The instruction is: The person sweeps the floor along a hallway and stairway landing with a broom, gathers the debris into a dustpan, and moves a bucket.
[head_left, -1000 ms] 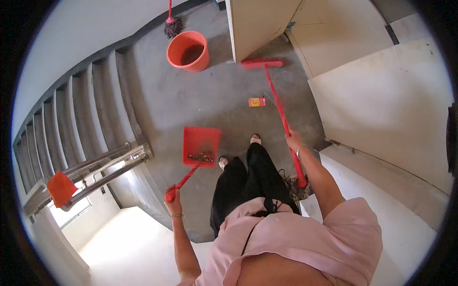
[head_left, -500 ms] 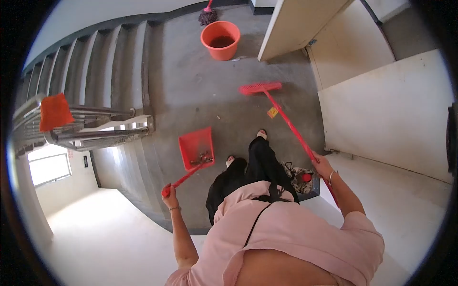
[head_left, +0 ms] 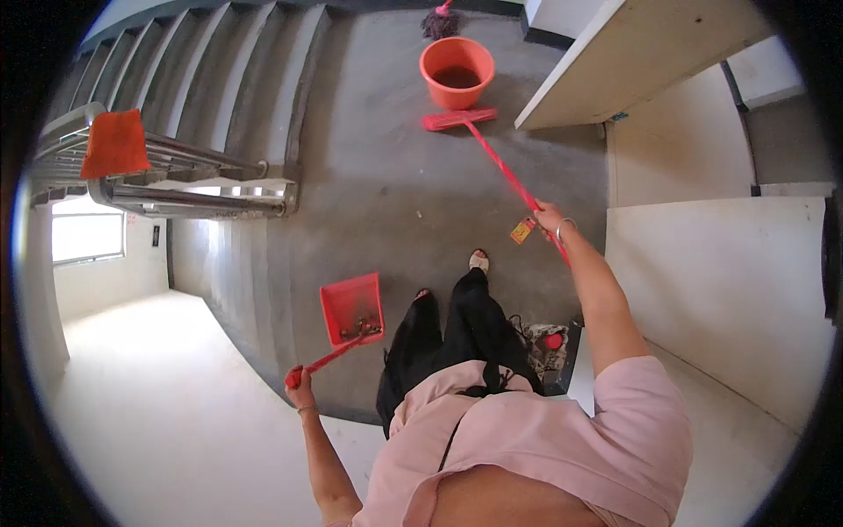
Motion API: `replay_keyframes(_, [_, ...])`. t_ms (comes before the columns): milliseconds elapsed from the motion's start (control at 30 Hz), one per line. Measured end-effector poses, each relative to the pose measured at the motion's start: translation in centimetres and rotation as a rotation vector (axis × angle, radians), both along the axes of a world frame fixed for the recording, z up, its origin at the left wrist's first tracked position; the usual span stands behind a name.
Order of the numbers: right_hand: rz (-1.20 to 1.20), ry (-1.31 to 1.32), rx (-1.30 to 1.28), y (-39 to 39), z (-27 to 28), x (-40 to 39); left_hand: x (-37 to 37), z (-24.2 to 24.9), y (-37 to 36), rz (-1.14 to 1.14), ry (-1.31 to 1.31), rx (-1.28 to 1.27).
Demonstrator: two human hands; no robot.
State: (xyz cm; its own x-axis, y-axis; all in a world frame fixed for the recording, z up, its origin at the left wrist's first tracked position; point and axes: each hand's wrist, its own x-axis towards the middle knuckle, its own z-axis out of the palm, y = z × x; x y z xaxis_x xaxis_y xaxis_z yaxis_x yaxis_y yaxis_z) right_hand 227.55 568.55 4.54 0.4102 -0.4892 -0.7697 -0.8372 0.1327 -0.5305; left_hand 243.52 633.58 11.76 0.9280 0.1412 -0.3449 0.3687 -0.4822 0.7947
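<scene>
My right hand is wrapped round the pole of a red broom, arm stretched forward. The broom's wide head lies on the floor right at the front of an orange bucket that has dark contents. A yellow and red tag shows beside the pole near my hand. Down at the left, my left hand grips the end of the handle of a red dustpan. Some dark debris sits in the pan near its handle side.
Stairs rise at the left behind a metal railing, over which an orange cloth hangs. A mop stands behind the bucket. An open door is at the right. A patterned bag lies by my leg.
My right hand has reached forward, and the broom head has moved away from me to the bucket. The dustpan, still in my left hand, sits slightly lower in view.
</scene>
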Motion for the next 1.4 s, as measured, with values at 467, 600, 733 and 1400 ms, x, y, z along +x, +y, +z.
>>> replay_keyframes(467, [0.326,0.104,-0.119,8.0,13.1,-16.3,1.8,-1.7,0.7,-0.067,0.049,0.052])
replay_keyframes(600, [0.538,-0.182,-0.343,8.3,6.6,-10.8,2.9,-3.8,-0.3,-0.162,0.043,0.032])
replay_keyframes(733, [0.614,-0.270,-0.389,10.2,0.4,-1.1,3.4,-2.0,-3.7,-0.245,0.034,-0.007])
replay_keyframes(1400, [0.065,0.289,-0.187,28.5,12.8,-24.6,9.3,-3.7,-13.7,-0.889,-0.081,-0.047])
